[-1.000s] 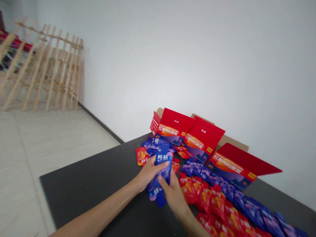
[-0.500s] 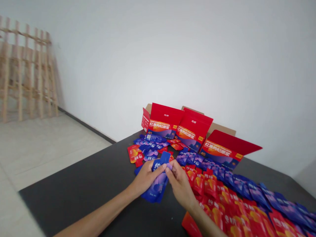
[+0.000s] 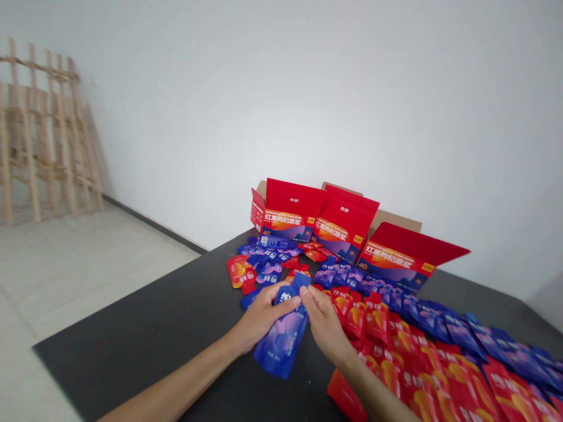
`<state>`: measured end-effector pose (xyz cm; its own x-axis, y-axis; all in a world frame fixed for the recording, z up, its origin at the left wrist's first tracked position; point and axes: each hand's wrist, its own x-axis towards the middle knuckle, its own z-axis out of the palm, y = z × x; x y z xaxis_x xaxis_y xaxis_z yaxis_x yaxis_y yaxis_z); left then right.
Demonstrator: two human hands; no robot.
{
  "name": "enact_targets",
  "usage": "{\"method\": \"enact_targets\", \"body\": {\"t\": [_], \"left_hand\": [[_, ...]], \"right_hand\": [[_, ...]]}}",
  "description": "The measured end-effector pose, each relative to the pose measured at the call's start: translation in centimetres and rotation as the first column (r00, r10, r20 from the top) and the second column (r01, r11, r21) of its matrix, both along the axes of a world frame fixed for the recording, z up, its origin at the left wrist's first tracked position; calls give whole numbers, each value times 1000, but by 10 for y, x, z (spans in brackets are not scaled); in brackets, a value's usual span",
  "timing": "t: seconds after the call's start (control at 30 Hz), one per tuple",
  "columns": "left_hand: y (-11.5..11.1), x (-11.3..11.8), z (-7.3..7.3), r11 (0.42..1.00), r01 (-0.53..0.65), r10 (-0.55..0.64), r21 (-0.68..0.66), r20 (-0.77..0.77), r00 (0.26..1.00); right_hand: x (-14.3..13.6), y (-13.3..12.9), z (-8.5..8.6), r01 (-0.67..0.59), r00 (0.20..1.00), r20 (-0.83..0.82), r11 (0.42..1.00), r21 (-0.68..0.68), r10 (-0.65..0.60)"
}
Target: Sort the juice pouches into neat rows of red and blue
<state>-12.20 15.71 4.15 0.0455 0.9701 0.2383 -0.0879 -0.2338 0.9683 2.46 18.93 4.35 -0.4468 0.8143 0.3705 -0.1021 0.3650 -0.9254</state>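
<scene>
A blue drink pouch (image 3: 284, 337) with purple print is held above the dark table, its narrow neck pointing away from me. My left hand (image 3: 266, 316) is closed around its left side, thumb across the front. At the upper right edge near the neck, my right hand (image 3: 323, 322) pinches the same pouch. Whether a second pouch lies behind it is hidden. Just beyond my hands lie loose blue pouches (image 3: 269, 272) and a red pouch (image 3: 240, 272). Rows of red pouches (image 3: 417, 369) spread to the right of my right hand.
Three open red cartons, the left one (image 3: 290, 214), the middle one (image 3: 345, 225) and the right one (image 3: 396, 258), stand along the table's back edge. A line of blue pouches (image 3: 426, 322) runs in front of them. Wooden frames (image 3: 48, 135) lean on the wall at left.
The pouch has been straightened and turned more upright, its lower end now nearer to me. My right hand has shifted slightly at the neck. The view has moved a little.
</scene>
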Motion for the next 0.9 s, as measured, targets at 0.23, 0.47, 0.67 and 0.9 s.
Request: {"method": "enact_targets", "body": {"t": [0.23,0.47,0.67,0.9], "left_hand": [[0,1,2,999,41,-39,23,-48,998],[2,4,-6,989,-49,81,138,-235,969],[2,2,-10,984,-27,87,175,-345,935],[-2,2,-4,986,44,21,162,-381,924]], "right_hand": [[3,6,-4,58,998,-6,996,-66,-58],[2,8,-7,-19,1000,-19,997,-78,17],[7,10,-2,-3,1000,29,1000,-24,4],[9,4,-1,57,997,51,988,-144,-50]]}}
